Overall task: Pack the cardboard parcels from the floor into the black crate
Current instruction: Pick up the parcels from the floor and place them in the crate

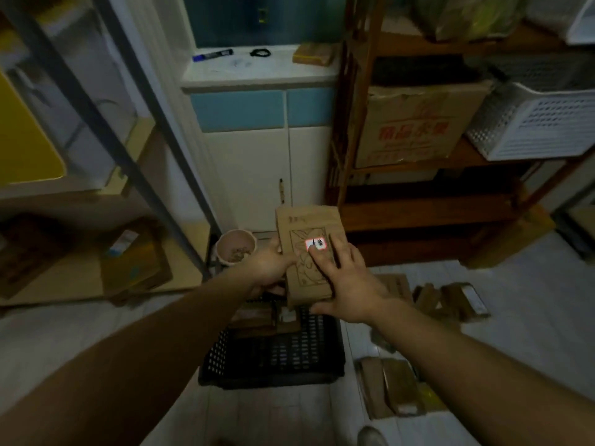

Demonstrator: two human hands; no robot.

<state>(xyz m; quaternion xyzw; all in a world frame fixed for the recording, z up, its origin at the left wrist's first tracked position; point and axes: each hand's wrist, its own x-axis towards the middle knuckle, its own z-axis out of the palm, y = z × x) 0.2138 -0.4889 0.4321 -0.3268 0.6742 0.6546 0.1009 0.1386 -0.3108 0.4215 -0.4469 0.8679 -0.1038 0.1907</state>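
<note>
My left hand [269, 268] curls around the left edge of a cardboard parcel [302, 220] held above the black crate [277, 358], while my right hand [351, 284] lays spread, straight fingers flat on its printed face.

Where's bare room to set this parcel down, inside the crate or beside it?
Inside the black crate, the near half looks bare; its far end already holds packed parcels. Bare tile lies in front of its near wall and to its left. Right of it, loose parcels crowd the floor.
</note>
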